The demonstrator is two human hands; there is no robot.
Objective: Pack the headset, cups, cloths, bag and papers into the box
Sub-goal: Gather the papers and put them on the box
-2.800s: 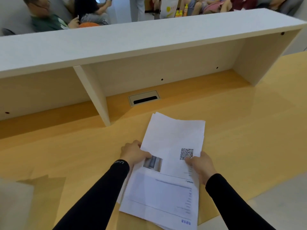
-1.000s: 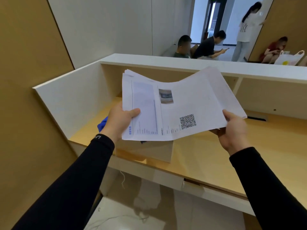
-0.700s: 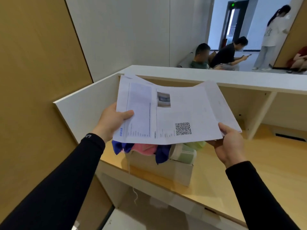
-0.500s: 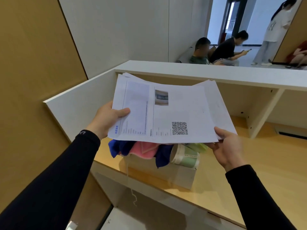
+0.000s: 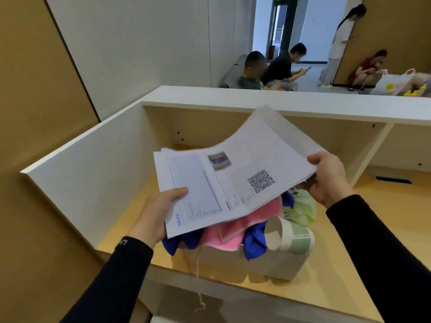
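A stack of white papers [image 5: 235, 176] with a QR code hangs just above the box [image 5: 263, 264]. My left hand [image 5: 156, 213] grips the papers' near left corner and my right hand [image 5: 328, 178] grips their right edge. The grey cardboard box sits on the wooden desk, filled past its rim. In it lie a pink cloth [image 5: 235, 229], a blue cloth [image 5: 253, 241], a green-and-white paper cup [image 5: 289, 236] on its side and a pale green bag [image 5: 303, 208]. No headset shows; the papers cover the box's far part.
A white side panel [image 5: 93, 180] walls the desk's left end, and a white shelf [image 5: 279, 101] runs over the back. A white cord [image 5: 198, 283] dangles from the box over the desk's front edge [image 5: 210, 283]. Several people sit or stand beyond the counter.
I lifted the papers off the desk, turned left with them to the box, and lowered them close over it. The papers have tilted flatter and their far edge now flaps up.
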